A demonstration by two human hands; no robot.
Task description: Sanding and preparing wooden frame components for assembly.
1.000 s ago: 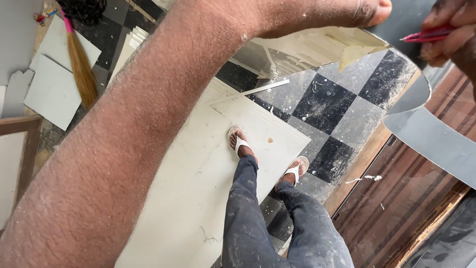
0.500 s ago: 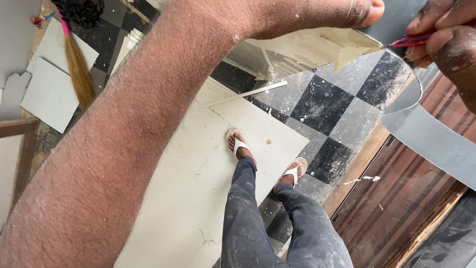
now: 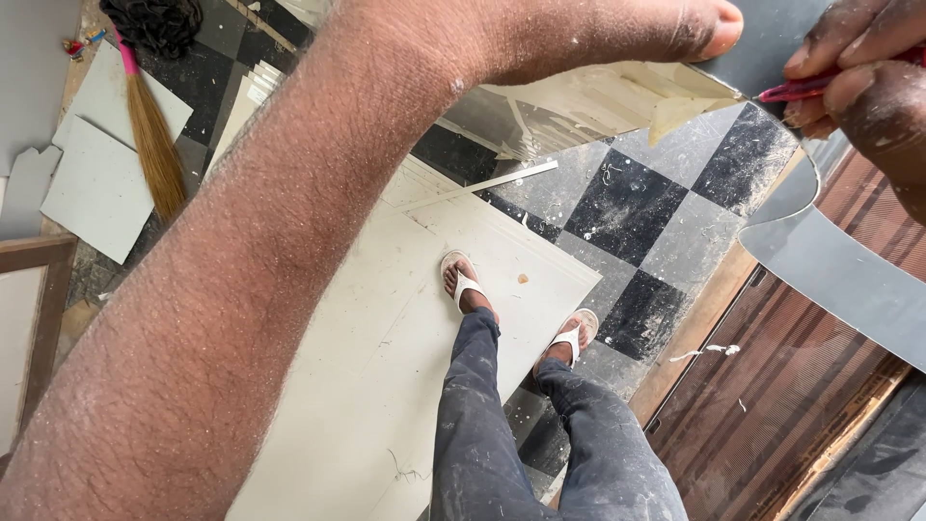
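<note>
Head cam looks down at a black-and-grey checkered floor with a big white board underfoot and a broom nearby. Left hand presses flat on a grey curved sheet held up high; right hand pinches a red pen-like tool against its edge.
</note>
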